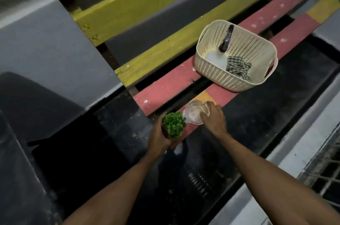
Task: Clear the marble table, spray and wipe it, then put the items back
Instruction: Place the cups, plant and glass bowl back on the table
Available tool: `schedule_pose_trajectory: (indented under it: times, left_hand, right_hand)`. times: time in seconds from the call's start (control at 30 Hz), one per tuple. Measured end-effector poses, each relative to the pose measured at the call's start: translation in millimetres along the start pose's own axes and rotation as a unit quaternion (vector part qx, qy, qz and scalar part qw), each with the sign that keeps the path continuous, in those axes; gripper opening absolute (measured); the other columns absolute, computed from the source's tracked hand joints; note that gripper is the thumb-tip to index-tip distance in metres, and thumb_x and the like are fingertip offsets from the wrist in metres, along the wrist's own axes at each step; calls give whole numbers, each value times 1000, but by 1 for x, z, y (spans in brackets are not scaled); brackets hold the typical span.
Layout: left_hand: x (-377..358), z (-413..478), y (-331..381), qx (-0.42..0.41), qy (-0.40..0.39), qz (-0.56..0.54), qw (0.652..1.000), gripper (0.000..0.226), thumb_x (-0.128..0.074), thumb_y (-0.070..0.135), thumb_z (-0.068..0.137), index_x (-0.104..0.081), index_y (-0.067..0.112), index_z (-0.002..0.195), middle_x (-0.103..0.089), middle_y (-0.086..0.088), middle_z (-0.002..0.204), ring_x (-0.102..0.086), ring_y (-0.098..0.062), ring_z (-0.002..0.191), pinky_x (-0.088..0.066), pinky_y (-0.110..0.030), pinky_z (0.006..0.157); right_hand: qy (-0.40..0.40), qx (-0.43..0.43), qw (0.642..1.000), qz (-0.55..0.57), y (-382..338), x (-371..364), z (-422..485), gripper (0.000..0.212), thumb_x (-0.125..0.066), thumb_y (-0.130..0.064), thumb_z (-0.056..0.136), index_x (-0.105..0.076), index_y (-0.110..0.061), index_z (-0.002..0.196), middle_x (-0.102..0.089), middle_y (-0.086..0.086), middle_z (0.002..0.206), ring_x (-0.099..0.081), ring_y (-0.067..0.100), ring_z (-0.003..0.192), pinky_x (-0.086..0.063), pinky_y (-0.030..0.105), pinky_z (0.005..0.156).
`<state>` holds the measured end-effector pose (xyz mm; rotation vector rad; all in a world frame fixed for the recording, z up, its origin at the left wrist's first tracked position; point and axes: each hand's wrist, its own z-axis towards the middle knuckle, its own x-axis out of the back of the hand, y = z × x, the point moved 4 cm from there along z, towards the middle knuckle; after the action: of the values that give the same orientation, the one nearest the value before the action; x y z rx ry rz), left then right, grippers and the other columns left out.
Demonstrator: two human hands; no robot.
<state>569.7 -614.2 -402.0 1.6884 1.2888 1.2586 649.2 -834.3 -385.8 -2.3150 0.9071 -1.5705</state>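
My left hand [159, 137] grips a small potted green plant [173, 125] at the near end of a red bench slat [184, 84]. Right beside it, my right hand [214, 118] holds the rim of a clear glass [195, 113] that stands on or just above the same slat. Farther along the bench sits a cream perforated basket [257, 46]. Inside it lie a white spray bottle with a dark head [223, 48] and a checked cloth [238, 67]. The marble table is out of view.
The bench has red and yellow slats [147, 13] with dark gaps between them. Dark floor [92, 151] lies below the bench. A grey wall [36, 40] is at the left and a pale ledge with a grille [322, 178] at the lower right.
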Motion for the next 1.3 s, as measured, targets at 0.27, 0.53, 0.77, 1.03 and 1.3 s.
schedule_pose_trajectory:
  times: [0.27, 0.53, 0.77, 1.03, 1.3]
  left_hand:
    - [1, 11, -17, -27, 80, 26, 996, 59, -92, 31, 62, -68, 37, 115, -76, 16, 105, -71, 0, 99, -59, -28, 87]
    - [112, -27, 42, -54, 146, 6, 988, 53, -92, 39, 65, -71, 36, 114, -76, 22, 107, -71, 3, 98, -58, -22, 87]
    - [297, -141, 112, -62, 286, -40, 956, 52, -90, 34, 58, -72, 47, 105, -79, 16, 101, -75, -8, 98, -62, -41, 91]
    - [517, -304, 121, -74, 363, -19, 929, 47, -93, 26, 66, -72, 28, 108, -77, 18, 97, -74, -2, 93, -62, -34, 89]
    - [699, -431, 32, -8, 399, -9, 917, 61, -97, 14, 63, -72, 6, 118, -77, -4, 109, -72, -5, 92, -59, -20, 89]
  right_hand:
    - [70, 2, 997, 20, -1, -7, 9, 33, -49, 3, 81, -64, -8, 108, -65, 19, 106, -62, 38, 97, -47, 38, 77]
    - [56, 30, 995, 73, -66, 5, -57, 39, -49, 4, 84, -66, -9, 118, -64, 15, 111, -60, 33, 101, -41, 30, 80]
    - [38, 166, 980, 105, -220, 11, -197, 29, -59, 0, 82, -70, -6, 109, -69, 15, 107, -62, 34, 102, -47, 39, 88]
    - [-17, 256, 962, 90, -381, -63, -394, 30, -63, -4, 84, -71, -7, 112, -72, 16, 109, -66, 33, 106, -51, 38, 93]
    - [-101, 291, 949, 62, -482, -198, -571, 24, -61, 3, 77, -73, -2, 97, -76, 14, 92, -69, 32, 89, -47, 30, 76]
